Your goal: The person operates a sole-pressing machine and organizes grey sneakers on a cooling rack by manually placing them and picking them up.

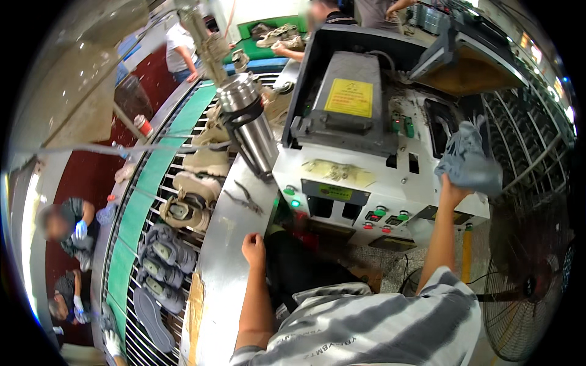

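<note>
Out at the right, my right hand (453, 190) grips a blue-grey shoe (469, 157), holding it up against the right end of a white machine (342, 174). The fingers on the shoe's far side are hidden. Over the edge of the metal table (229, 259), my left hand (253, 249) is curled closed and appears to hold nothing. Just beyond it on the tabletop lies a pair of dark pliers (245, 198). Green and red buttons (381, 213) line the machine's front, and its lid (467, 67) stands raised at the right.
A steel thermos (253, 131) stands at the table's far end. Left of it runs a roller conveyor (131, 244) bearing beige shoes (189, 201), dark grey shoes (163, 262) and a loose sole (152, 318). A caged fan (525, 293) stands low at the right. Other people work beyond the conveyor.
</note>
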`<state>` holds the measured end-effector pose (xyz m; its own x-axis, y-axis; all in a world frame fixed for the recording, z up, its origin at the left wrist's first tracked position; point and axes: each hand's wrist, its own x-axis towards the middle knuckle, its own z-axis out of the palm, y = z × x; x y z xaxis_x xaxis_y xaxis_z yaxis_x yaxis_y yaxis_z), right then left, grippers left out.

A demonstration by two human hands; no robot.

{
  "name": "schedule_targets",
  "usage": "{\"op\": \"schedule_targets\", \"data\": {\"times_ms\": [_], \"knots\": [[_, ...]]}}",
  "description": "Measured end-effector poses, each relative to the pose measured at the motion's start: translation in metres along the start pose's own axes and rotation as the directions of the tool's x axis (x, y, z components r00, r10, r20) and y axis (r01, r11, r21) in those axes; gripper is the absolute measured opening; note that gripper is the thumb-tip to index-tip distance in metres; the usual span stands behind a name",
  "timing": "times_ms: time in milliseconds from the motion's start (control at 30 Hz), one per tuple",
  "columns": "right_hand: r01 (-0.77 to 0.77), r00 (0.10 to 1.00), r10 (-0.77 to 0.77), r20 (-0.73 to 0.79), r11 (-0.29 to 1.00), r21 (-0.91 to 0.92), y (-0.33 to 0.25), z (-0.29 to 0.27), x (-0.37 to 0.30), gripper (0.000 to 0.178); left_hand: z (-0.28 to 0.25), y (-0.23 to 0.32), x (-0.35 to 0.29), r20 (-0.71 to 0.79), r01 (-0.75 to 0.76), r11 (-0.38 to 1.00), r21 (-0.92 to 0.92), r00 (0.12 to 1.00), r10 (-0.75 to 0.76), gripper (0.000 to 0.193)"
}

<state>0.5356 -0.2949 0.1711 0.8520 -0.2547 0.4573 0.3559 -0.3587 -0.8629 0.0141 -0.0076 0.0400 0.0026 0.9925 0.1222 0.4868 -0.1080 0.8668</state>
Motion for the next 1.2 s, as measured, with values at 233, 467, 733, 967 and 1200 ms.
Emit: {"op": "schedule_targets", "data": {"times_ms": [233, 467, 733, 967, 1200], "knots": [[-0.352, 0.647, -0.279, 0.709, 0.716, 0.603, -0.049, 0.024, -0.156, 0.056, -0.031, 0.032, -0.014, 0.641, 0.315, 0.859, -0.404, 0.767, 0.021, 0.046], [-0.716, -0.433, -0.842, 0.322, 0.538, 0.444, -0.225, 0.052, -0.315, 0.062, -0.129, 0.093, -0.064, 0.073, -0.140, 0.389, -0.911, 0.872, 0.485, 0.109], [-0.494, -0.817, -0.554, -0.157, 0.533, 0.687, -0.301, -0.041, -0.451, 0.051, -0.284, 0.000, -0.241, -0.413, -0.310, 0.309, -0.899, 0.835, -0.363, 0.099], [-0.203, -0.977, -0.208, -0.041, 0.868, 0.454, -0.252, -0.044, -0.536, 0.054, -0.315, -0.084, -0.353, -0.715, 0.007, 0.821, -0.571, 0.487, -0.501, 0.060], [-0.341, -0.923, -0.295, 0.246, 0.924, -0.172, -0.321, -0.085, -0.716, 0.070, -0.254, -0.078, -0.289, -0.844, 0.400, 0.916, 0.036, 0.502, -0.186, 0.084]]}}
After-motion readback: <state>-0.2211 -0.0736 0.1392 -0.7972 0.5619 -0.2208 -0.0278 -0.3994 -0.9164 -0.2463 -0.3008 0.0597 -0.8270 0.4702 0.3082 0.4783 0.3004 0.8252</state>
